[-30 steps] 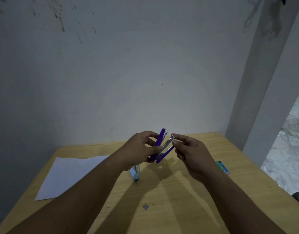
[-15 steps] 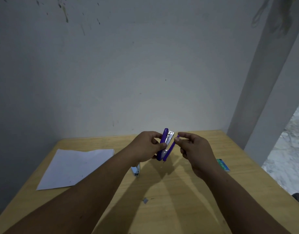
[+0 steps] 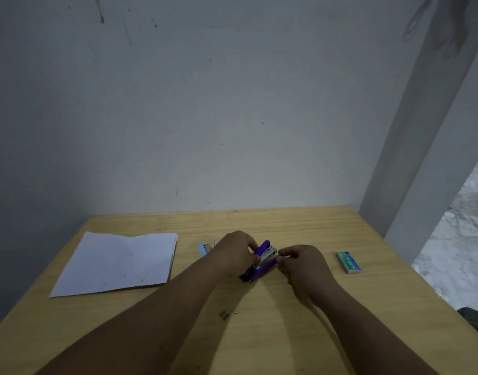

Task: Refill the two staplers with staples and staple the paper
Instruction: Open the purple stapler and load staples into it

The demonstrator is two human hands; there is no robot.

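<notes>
So on the left side of the wooden surface (image 3: 273, 334) there's the paper (image 3: 116, 262), a thin stack lying flat and well apart from the action, my guess is it's parked there until both staplers are loaded.

Moving right, a light blue stapler (image 3: 204, 248) sits just beyond the left wrist, mostly hidden behind it, so I can't tell if it's open or closed. Looks like it's waiting its turn, or already done, no way to say.

Then the main event: the purple stapler (image 3: 260, 262) is low over the middle of the surface, hinged open, with the silver magazine showing between the two purple arms. The left hand (image 3: 235, 253) has its fingers curled around the top arm, pinching it steady. The right hand (image 3: 302, 262) has its fingers pressed together on the tip of the lower arm. Holding each half separately keeps it spread so the magazine stays reachable, probably for checking or closing it up. Whether staples are in there is too small to see.

Nearer to the camera there's a small loose strip of staples (image 3: 224, 315) lying on the wood.

Far right is a green staple box (image 3: 348, 262), near the right hand for easy grabbing.

Room-wise: plain grey wall (image 3: 205, 117) behind, a bit stained, and a pillar (image 3: 421, 131) on the right.
</notes>
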